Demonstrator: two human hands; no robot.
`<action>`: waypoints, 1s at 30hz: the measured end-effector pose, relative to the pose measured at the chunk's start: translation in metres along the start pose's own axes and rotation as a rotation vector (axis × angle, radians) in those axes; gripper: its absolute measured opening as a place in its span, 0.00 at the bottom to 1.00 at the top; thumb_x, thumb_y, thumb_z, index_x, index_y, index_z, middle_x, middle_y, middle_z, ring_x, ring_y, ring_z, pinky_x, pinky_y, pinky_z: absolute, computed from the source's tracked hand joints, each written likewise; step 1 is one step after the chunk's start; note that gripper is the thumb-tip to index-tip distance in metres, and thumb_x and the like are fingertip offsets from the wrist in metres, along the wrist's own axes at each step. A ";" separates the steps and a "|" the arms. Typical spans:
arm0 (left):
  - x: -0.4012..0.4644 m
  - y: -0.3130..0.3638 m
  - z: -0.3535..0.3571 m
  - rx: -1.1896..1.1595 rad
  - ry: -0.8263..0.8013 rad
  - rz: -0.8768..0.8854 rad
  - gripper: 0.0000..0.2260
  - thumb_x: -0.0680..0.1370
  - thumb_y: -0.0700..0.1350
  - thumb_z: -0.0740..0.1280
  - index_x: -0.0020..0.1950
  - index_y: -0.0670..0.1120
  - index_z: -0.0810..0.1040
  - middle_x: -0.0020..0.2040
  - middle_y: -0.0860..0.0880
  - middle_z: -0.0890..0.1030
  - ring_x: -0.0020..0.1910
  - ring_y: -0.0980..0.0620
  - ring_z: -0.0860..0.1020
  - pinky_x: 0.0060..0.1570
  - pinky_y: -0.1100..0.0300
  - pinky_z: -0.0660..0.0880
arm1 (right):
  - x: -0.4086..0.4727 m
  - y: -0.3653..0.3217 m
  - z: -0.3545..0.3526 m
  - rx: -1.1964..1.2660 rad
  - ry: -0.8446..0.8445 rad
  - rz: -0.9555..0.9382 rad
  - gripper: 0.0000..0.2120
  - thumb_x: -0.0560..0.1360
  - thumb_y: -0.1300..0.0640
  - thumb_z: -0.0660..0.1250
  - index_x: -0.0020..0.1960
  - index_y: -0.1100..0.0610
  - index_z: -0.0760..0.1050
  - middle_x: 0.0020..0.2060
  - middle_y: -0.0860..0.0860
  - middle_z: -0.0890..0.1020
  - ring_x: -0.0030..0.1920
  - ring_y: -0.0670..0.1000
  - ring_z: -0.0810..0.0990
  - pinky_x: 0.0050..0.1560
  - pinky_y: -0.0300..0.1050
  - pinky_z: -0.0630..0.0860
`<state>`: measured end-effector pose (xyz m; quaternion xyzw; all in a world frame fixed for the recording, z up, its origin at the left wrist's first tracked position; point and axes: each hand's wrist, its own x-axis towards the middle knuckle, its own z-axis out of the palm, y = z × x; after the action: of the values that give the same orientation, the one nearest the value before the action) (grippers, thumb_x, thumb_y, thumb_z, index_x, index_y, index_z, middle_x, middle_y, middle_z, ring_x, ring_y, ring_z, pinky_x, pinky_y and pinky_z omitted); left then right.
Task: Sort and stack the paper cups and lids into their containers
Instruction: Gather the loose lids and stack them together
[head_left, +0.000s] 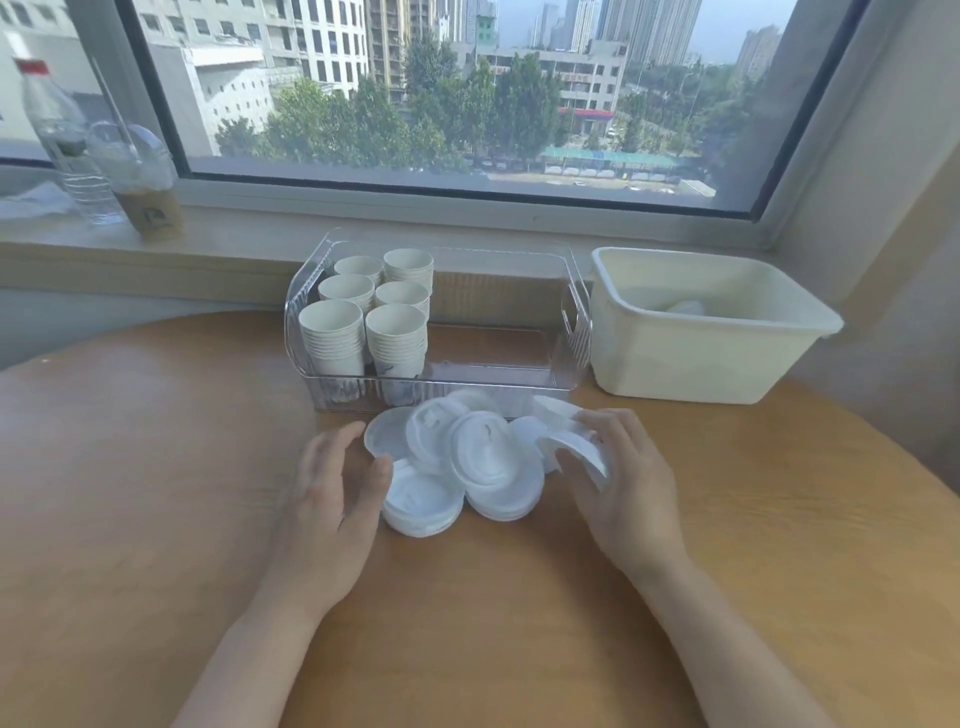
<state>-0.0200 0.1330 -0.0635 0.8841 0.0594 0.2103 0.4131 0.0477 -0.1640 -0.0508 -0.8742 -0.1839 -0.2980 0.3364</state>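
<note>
A loose heap of white plastic lids (470, 462) lies on the wooden table just in front of a clear bin (566, 374). Several stacks of white paper cups (363, 317) fill the left half of that bin. To its right stands a cream tub (675, 364) with some lids (685, 307) at its bottom. My left hand (332, 493) rests against the heap's left side, its fingers straight and the thumb touching a lid. My right hand (623, 483) grips a small stack of lids (579, 452) at the heap's right side, tilted on edge.
The round wooden table (493, 597) runs up to a window sill. On the sill at far left stand a clear water bottle (62, 135) and a domed plastic drink cup (145, 182). A wall (883, 234) closes in on the right behind the tub.
</note>
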 end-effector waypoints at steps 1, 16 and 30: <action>-0.005 0.002 0.002 0.019 -0.030 0.000 0.37 0.76 0.77 0.53 0.78 0.57 0.68 0.73 0.60 0.69 0.74 0.55 0.69 0.74 0.52 0.65 | -0.003 0.001 0.001 -0.018 -0.012 -0.008 0.22 0.75 0.59 0.77 0.64 0.46 0.74 0.58 0.40 0.76 0.54 0.48 0.80 0.46 0.41 0.76; -0.024 0.043 0.059 0.125 -0.076 0.142 0.39 0.76 0.64 0.72 0.82 0.58 0.58 0.78 0.58 0.65 0.73 0.57 0.68 0.67 0.55 0.70 | -0.011 0.004 -0.017 0.145 -0.264 0.117 0.41 0.70 0.28 0.71 0.78 0.41 0.66 0.71 0.38 0.71 0.73 0.42 0.68 0.75 0.53 0.66; -0.056 0.047 0.032 -0.043 0.123 0.169 0.40 0.70 0.55 0.81 0.78 0.53 0.67 0.69 0.60 0.72 0.68 0.58 0.72 0.68 0.53 0.71 | -0.036 -0.013 -0.028 -0.023 -0.070 0.076 0.37 0.73 0.30 0.67 0.76 0.47 0.71 0.78 0.47 0.69 0.81 0.51 0.62 0.78 0.46 0.54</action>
<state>-0.0603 0.0648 -0.0642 0.8623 0.0054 0.2993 0.4085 0.0024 -0.1787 -0.0514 -0.8943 -0.1587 -0.2563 0.3306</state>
